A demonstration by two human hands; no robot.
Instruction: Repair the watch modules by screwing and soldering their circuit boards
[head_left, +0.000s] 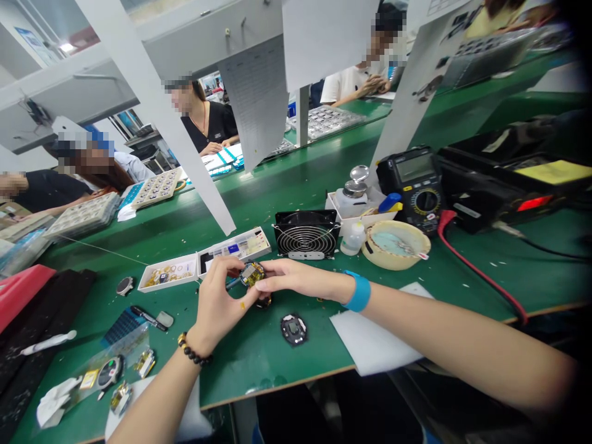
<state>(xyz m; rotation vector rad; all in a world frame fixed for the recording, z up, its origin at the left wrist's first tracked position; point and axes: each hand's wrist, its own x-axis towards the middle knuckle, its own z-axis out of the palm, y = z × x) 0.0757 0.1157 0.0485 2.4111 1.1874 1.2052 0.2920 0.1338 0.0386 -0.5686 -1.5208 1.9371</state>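
The left hand (pixel 217 308) and right hand (pixel 300 279) both gripped, fingers curled, a small round watch module (pixel 252 274) showing a gold-coloured circuit board inside a dark rim, held just in front of the black cooling fan (pixel 306 234).

Green-topped workbench (pixel 277 197) runs through a brightly lit factory room, white upright posts (pixel 152 105) rising from it to a grey overhead shelf (pixel 208 43) hung with printed paper sheets (pixel 254 102), a ceiling light (pixel 66 47) glowing beyond its far left end.
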